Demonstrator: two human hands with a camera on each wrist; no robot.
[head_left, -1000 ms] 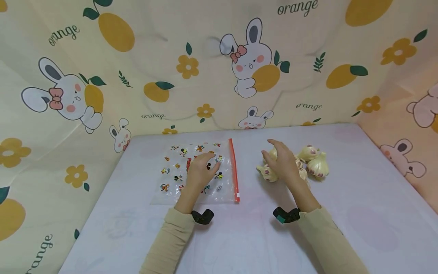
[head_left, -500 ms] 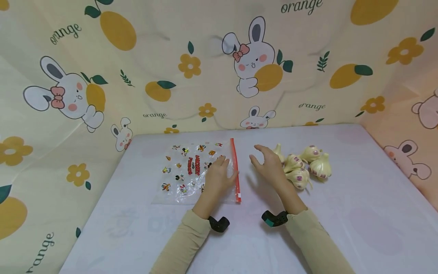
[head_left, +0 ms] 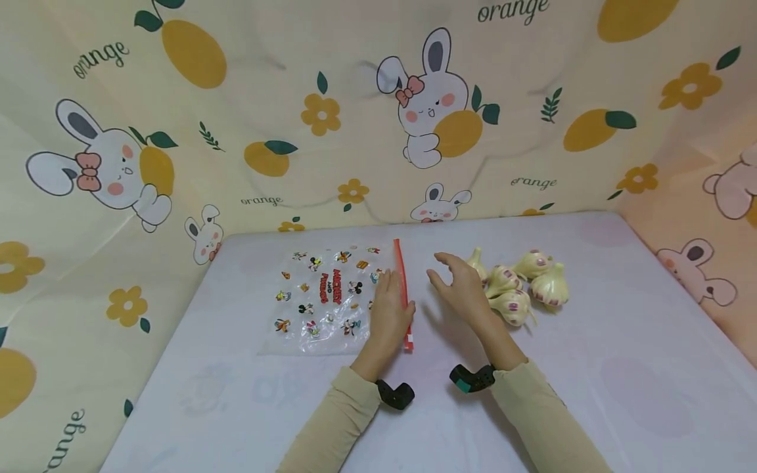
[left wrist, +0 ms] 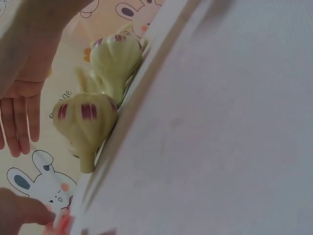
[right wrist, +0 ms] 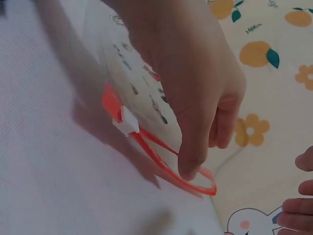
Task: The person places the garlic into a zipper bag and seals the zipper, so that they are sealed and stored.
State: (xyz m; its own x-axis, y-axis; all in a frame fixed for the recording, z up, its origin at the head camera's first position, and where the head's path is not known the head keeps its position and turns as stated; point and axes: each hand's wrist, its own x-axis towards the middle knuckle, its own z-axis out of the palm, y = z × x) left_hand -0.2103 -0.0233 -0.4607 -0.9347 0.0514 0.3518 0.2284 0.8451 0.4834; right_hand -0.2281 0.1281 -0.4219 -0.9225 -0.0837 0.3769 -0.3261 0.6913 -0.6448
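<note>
A clear zip bag (head_left: 319,338) printed with cartoon figures lies flat, its red zip edge (head_left: 397,253) facing right. My left hand (head_left: 390,315) is over that edge, its thumb at the upper strip. In the right wrist view, the two red strips (right wrist: 161,164) are parted beside the left thumb (right wrist: 191,156), and a white slider (right wrist: 125,121) sits near one end. My right hand (head_left: 464,289) hovers between bag and garlic, fingers spread and holding nothing; its fingers (right wrist: 296,215) show at the right wrist view's edge. Several garlic bulbs (head_left: 512,307) lie just right of it.
The white-covered table (head_left: 615,368) extends around the bag and the garlic. A printed cloth (head_left: 367,138) with rabbits and oranges hangs behind the table and at its sides. Black wrist cameras (head_left: 395,394) are strapped to both wrists.
My left hand has moved right across the bag to its red zip edge. My right hand has come left, off the garlic bulbs, which are now uncovered.
</note>
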